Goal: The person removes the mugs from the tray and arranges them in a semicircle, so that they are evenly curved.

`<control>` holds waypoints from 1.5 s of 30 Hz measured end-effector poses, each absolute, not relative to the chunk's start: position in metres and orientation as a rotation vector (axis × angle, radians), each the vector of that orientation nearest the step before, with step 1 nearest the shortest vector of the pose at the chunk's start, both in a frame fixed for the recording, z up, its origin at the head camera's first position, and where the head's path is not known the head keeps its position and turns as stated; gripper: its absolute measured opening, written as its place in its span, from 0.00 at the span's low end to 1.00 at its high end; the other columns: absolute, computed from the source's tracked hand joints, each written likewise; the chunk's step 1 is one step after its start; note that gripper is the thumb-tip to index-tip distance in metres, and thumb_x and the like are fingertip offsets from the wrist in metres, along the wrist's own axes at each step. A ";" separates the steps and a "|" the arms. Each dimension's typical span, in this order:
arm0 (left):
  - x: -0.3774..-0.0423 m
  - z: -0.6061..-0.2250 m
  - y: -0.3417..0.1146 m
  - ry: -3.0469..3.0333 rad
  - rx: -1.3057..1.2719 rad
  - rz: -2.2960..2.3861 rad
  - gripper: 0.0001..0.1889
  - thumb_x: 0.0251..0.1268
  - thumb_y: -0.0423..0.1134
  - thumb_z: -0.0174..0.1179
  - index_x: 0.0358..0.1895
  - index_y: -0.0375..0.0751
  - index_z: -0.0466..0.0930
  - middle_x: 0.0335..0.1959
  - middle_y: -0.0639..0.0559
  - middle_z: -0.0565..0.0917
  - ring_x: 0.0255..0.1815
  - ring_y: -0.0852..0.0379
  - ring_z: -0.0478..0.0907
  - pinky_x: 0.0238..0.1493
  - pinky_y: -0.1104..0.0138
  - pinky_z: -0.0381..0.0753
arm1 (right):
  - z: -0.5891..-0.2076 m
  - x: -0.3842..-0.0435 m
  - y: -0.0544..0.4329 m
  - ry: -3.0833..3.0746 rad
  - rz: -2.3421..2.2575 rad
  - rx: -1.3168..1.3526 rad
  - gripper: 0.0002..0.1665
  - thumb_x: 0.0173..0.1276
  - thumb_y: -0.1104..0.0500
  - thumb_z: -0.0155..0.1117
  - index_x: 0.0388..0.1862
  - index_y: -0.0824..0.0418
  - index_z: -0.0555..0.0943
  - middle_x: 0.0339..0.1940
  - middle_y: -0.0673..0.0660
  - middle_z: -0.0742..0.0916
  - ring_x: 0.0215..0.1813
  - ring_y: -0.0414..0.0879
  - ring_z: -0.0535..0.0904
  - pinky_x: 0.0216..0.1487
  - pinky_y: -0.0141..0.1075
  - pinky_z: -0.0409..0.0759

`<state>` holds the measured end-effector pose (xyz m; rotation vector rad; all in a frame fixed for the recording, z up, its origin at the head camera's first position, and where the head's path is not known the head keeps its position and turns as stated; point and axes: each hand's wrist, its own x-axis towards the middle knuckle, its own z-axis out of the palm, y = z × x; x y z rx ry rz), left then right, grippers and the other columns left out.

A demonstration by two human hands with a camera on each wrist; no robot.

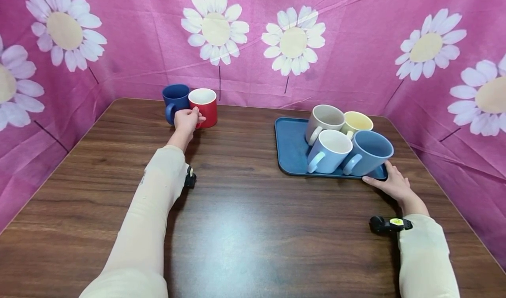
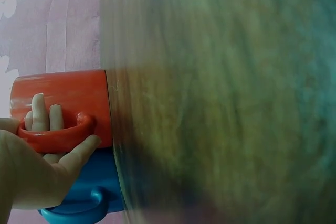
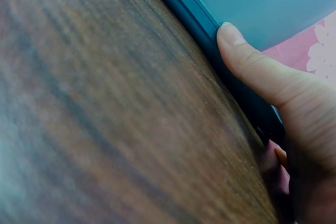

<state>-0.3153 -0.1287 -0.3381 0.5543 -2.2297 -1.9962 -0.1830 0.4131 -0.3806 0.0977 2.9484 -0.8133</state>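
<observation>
**Left hand (image 1: 186, 120) grips red mug (image 1: 211, 112) as right hand (image 1: 393, 186) holds tray (image 1: 290, 142)**

A person's bare hands, well apart, work at opposite sides of a brown tabletop (image 1: 257, 219) in the views reaching my distant station. At the back left, the red mug stands upright on the tabletop, and the left wrist camera shows me fingers curled through its handle (image 2: 60, 140), their tips beside the mug's wall. A navy mug (image 1: 176, 96) stands upright just beside it, on the left; I cannot tell whether that hand touches it.

At the right, the other hand pinches the tray's near right corner. My right wrist view has the thumb on the rim, with the other fingers largely hidden; in the head view they wrap the right edge.

Four mugs stand upright, clustered toward the right of the blue tray: a grey mug (image 1: 316, 125) at the back left of the group, a yellow mug (image 1: 358, 121) at the back right, a pale blue mug (image 1: 331, 154) in front of the grey, and a blue mug (image 1: 370, 150) nearest the right hand.

Cream sleeves (image 1: 138, 227) cover both arms, and I see a small black camera (image 1: 190, 177) at each wrist. A pink cloth (image 1: 253, 85) printed with white daisies (image 1: 215, 29) hangs behind the tabletop.
</observation>
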 end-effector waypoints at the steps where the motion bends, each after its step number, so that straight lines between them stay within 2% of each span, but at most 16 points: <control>1: -0.315 -0.338 -0.129 -2.233 0.549 -2.005 0.18 0.64 0.45 0.46 0.40 0.31 0.75 0.20 0.52 0.79 0.36 0.54 0.78 0.35 0.66 0.72 | -0.380 -0.183 0.413 2.952 -0.813 0.097 0.56 0.55 0.41 0.56 0.65 0.68 0.35 0.60 0.80 0.48 0.61 0.71 0.35 0.49 0.65 0.28; 7: -0.313 -0.336 -0.133 -2.216 0.519 -2.095 0.18 0.63 0.45 0.47 0.42 0.30 0.73 0.23 0.49 0.79 0.39 0.50 0.76 0.42 0.63 0.72 | -0.381 -0.182 0.413 2.955 -0.827 0.105 0.57 0.55 0.40 0.56 0.65 0.67 0.35 0.60 0.79 0.48 0.61 0.71 0.35 0.49 0.65 0.27; 12: -0.312 -0.337 -0.136 -2.212 0.485 -2.113 0.20 0.62 0.45 0.48 0.43 0.28 0.72 0.22 0.49 0.79 0.39 0.48 0.76 0.43 0.61 0.71 | -0.380 -0.183 0.412 2.943 -0.838 0.094 0.57 0.55 0.40 0.56 0.65 0.67 0.35 0.60 0.79 0.48 0.61 0.71 0.34 0.49 0.65 0.26; 15: -0.310 -0.338 -0.137 -2.235 0.450 -2.100 0.21 0.61 0.46 0.50 0.45 0.28 0.71 0.26 0.47 0.79 0.39 0.48 0.75 0.45 0.61 0.71 | -0.379 -0.183 0.412 2.947 -0.836 0.092 0.56 0.55 0.41 0.56 0.65 0.68 0.36 0.60 0.79 0.48 0.61 0.72 0.35 0.49 0.65 0.27; 19: -0.307 -0.337 -0.137 -2.258 0.400 -2.027 0.19 0.60 0.44 0.52 0.42 0.27 0.72 0.30 0.41 0.77 0.34 0.49 0.75 0.43 0.62 0.72 | -0.379 -0.183 0.413 2.957 -0.834 0.084 0.56 0.55 0.41 0.56 0.65 0.67 0.36 0.59 0.80 0.49 0.60 0.72 0.36 0.49 0.66 0.27; 22: -0.304 -0.337 -0.139 -2.317 0.369 -1.858 0.19 0.59 0.45 0.53 0.39 0.28 0.74 0.32 0.41 0.77 0.32 0.53 0.71 0.37 0.68 0.73 | -0.379 -0.183 0.413 2.960 -0.834 0.084 0.56 0.55 0.41 0.56 0.65 0.67 0.36 0.59 0.80 0.49 0.61 0.72 0.36 0.49 0.66 0.27; 26: -0.299 -0.335 -0.143 -2.400 0.324 -1.640 0.20 0.56 0.47 0.55 0.42 0.30 0.75 0.37 0.41 0.76 0.38 0.54 0.68 0.35 0.70 0.68 | -0.381 -0.183 0.414 2.957 -0.832 0.088 0.56 0.55 0.41 0.56 0.66 0.67 0.35 0.60 0.80 0.48 0.61 0.71 0.35 0.49 0.65 0.27; 32: -0.295 -0.330 -0.146 -2.409 0.258 -1.513 0.23 0.54 0.47 0.57 0.46 0.32 0.73 0.43 0.40 0.76 0.45 0.50 0.70 0.47 0.64 0.67 | -0.382 -0.184 0.415 2.966 -0.828 0.083 0.56 0.55 0.41 0.57 0.66 0.66 0.36 0.59 0.80 0.49 0.61 0.72 0.37 0.49 0.66 0.27; 39: -0.292 -0.323 -0.143 -2.311 0.152 -1.449 0.22 0.51 0.45 0.60 0.45 0.31 0.71 0.43 0.41 0.76 0.44 0.51 0.72 0.47 0.66 0.67 | -0.383 -0.184 0.416 2.963 -0.832 0.088 0.56 0.55 0.41 0.57 0.65 0.67 0.36 0.59 0.80 0.49 0.61 0.71 0.35 0.49 0.65 0.28; 45: -0.285 -0.310 -0.129 -2.222 0.028 -1.523 0.24 0.51 0.40 0.61 0.48 0.28 0.69 0.46 0.38 0.74 0.47 0.48 0.70 0.49 0.65 0.66 | -0.383 -0.185 0.415 2.964 -0.822 0.090 0.56 0.55 0.41 0.57 0.65 0.67 0.36 0.59 0.80 0.50 0.61 0.72 0.37 0.49 0.66 0.28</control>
